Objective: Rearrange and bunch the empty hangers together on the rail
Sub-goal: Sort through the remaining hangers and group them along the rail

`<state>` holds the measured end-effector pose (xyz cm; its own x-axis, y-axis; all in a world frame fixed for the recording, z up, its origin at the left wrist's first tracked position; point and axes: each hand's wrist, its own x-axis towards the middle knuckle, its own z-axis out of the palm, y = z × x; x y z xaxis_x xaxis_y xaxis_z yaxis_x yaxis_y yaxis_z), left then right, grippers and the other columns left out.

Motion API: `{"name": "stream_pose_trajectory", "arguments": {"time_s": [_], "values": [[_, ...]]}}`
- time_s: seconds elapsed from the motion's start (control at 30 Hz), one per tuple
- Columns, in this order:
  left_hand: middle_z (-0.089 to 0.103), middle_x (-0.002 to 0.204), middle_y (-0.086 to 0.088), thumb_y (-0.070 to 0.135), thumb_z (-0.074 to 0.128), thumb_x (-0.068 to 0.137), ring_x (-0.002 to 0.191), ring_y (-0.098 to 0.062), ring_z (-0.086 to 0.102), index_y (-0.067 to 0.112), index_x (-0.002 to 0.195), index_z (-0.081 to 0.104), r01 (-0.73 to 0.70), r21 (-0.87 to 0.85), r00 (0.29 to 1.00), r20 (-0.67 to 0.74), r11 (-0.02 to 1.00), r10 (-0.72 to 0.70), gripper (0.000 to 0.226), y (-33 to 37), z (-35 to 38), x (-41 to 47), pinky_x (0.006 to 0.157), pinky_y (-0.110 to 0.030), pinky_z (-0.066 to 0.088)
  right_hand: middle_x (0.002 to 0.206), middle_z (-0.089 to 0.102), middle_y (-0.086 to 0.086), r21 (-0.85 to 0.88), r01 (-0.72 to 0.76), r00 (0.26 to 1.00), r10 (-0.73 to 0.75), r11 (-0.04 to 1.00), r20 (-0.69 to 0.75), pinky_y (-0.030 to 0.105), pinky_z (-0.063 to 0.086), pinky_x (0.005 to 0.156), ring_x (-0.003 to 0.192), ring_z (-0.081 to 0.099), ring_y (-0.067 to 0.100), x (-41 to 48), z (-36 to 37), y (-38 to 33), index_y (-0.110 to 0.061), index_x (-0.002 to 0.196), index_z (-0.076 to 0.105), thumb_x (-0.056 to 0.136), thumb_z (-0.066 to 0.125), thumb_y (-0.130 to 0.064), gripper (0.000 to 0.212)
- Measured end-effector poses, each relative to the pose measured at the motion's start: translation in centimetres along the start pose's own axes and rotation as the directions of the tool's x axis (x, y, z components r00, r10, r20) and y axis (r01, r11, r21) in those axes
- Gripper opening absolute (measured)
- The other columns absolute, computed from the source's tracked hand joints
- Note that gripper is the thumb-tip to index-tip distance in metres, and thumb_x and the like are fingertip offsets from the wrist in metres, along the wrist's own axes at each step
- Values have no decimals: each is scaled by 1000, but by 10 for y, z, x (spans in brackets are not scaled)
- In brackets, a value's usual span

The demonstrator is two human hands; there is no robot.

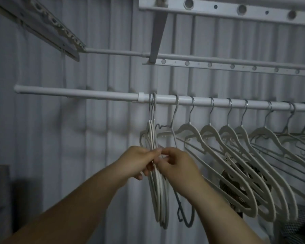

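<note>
Pinched between left hand (139,161) and right hand (177,167): light, stiff, thin hangers (158,194). Likely to slide easily along rail (77,94); best gripped at shoulders.

Rail (95,95) runs left to right, corrugated wall (95,147) behind it. Bunch of hangers (152,138) hooked on rail just right of collar (142,98), pressed together. Thin hanger (174,111) next right, near bunch. Row of hangers (209,128) spaced along rail further right (round thing (230,175) behind them, partly hidden). Left hand (136,161) and right hand (176,164) meet at bunch, below rail, fingers curled on it. Second rod (113,52) and perforated bar (218,65) above rail.
</note>
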<state>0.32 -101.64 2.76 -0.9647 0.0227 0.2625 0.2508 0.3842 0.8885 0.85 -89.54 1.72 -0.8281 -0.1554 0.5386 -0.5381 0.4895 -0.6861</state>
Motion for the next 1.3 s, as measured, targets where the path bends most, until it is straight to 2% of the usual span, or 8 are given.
{"name": "stream_pose_trajectory", "arguments": {"time_s": [0.2, 0.3, 0.4, 0.5, 0.8, 0.93, 1.03, 1.3], "values": [[47, 29, 6, 28, 48, 92, 28, -2, 40, 10, 68, 58, 49, -242, 998, 40, 969, -40, 32, -3, 2, -4, 34, -14, 31, 68, 54, -7, 215, -90, 996, 94, 972, -6, 4, 40, 51, 59, 51, -1, 0, 6, 0, -10, 120, 55, 91, 51, -19, 30], [55, 38, 6, 25, 47, 92, 33, -4, 46, 7, 75, 63, 59, -285, 998, 32, 957, -52, 30, -4, -1, -5, 41, -17, 36, 61, 52, -4, 304, -110, 994, 110, 946, 17, 3, 39, 43, 44, 53, -3, 0, 7, -5, -11, 113, 56, 91, 52, -12, 23], [60, 45, 2, 22, 47, 91, 43, -10, 52, 6, 81, 65, 83, -329, 996, 14, 941, -82, 26, -5, -1, -7, 45, -18, 41, 57, 50, -1, 345, -101, 994, 105, 933, 10, 6, 40, 43, 42, 52, -1, -3, 9, -7, -19, 101, 52, 90, 52, -9, 14], [55, 39, 1, 16, 45, 89, 33, -9, 48, 6, 65, 58, 107, -360, 993, -2, 927, -115, 29, -3, -1, -9, 35, -13, 37, 58, 56, -3, 399, -116, 992, 129, 910, -4, 19, 48, 51, 55, 54, 6, -4, 9, -5, -22, 100, 49, 91, 50, -9, 16], [42, 47, -3, 11, 48, 86, 36, -10, 42, 10, 57, 48, 98, -299, 990, -68, 949, -124, 29, 3, -3, -12, 38, -17, 39, 58, 56, -5, 390, -123, 991, 134, 912, 1, 21, 46, 49, 36, 47, 3, -6, 9, -4, -13, 120, 53, 93, 47, -11, 28], [57, 57, -6, 12, 43, 88, 42, -12, 51, 8, 66, 53, 98, -329, 992, -47, 939, -120, 24, 6, -1, -14, 49, -22, 41, 61, 54, -2, 397, -119, 991, 130, 910, 0, 23, 49, 50, 49, 51, 7, -6, 8, -3, -11, 121, 53, 93, 47, -9, 29], [60, 60, -10, 10, 40, 90, 35, -10, 51, 5, 74, 52, 88, -363, 993, -37, 928, -108, 20, 10, -1, -17, 38, -16, 41, 62, 54, -1, 417, -124, 991, 137, 900, -1, 30, 52, 57, 53, 51, 10, -6, 4, -3, -10, 121, 53, 93, 46, -8, 30], [54, 35, 2, 9, 44, 90, 28, -7, 47, 5, 69, 55, 33, -349, 987, -136, 937, -86, 24, 16, -4, -21, 36, -15, 38, 62, 56, -4, 414, -122, 992, 124, 902, 21, 18, 47, 47, 46, 49, 6, -6, -2, -2, -11, 124, 50, 93, 45, -9, 31]]}}
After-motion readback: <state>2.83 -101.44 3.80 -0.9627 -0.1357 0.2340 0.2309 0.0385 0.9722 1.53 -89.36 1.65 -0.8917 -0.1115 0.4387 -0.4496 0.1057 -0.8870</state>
